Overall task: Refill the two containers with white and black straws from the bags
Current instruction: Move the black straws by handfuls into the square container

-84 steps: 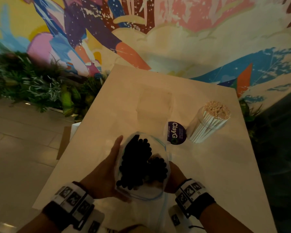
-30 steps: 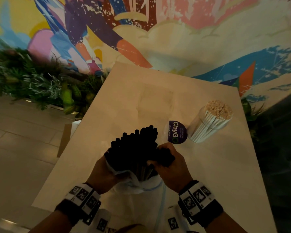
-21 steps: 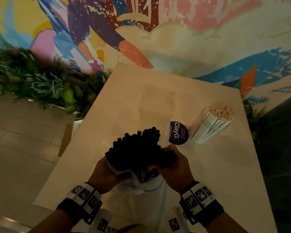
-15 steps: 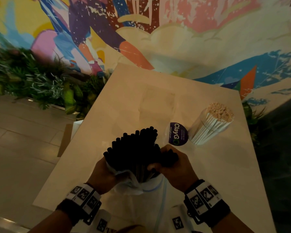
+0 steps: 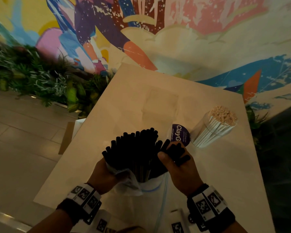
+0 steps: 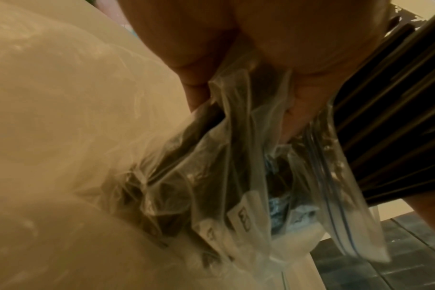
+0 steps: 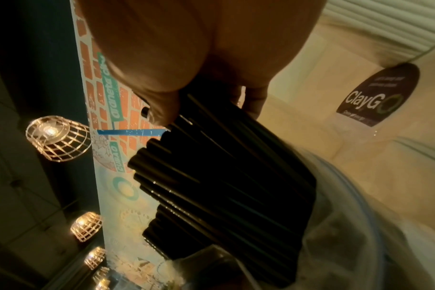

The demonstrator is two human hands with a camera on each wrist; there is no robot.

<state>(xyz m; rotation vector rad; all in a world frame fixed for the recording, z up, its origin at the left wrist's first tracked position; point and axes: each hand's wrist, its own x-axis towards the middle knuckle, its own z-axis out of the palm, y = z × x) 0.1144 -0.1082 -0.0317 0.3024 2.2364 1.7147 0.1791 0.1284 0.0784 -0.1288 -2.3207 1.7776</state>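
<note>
**A:** Where are the black straws, and who has them?

**B:** A thick bundle of black straws (image 5: 134,153) stands half out of a clear plastic bag (image 5: 129,184), above the near part of a pale table (image 5: 217,165). The left hand (image 5: 102,175) has its fingers curled round the bunched bag and the lower part of the bundle. The right hand (image 5: 180,167) has thumb and fingers closed round a smaller clump of straws at the right side of the bundle, close to their top ends.

**A:** And the containers?

**B:** A clear container (image 5: 207,132) packed with white straws (image 5: 215,126) stands tilted at the far right of the table. Just left of it is a purple round label reading ClayGo (image 5: 180,133); what it is fixed to I cannot tell.

**A:** How will the straws handle?

**B:** I judge them light, thin and smooth, so each slides easily against its neighbours and the bundle fans out at the top. A hard squeeze would probably crush them. The bag is soft and slippery and gives no support.

**A:** So where should one take hold?

**B:** Probably round the middle of the bundle, fingers wrapped fully about it, firm enough to stop loose ones slipping, with the other hand holding the bag back
</note>
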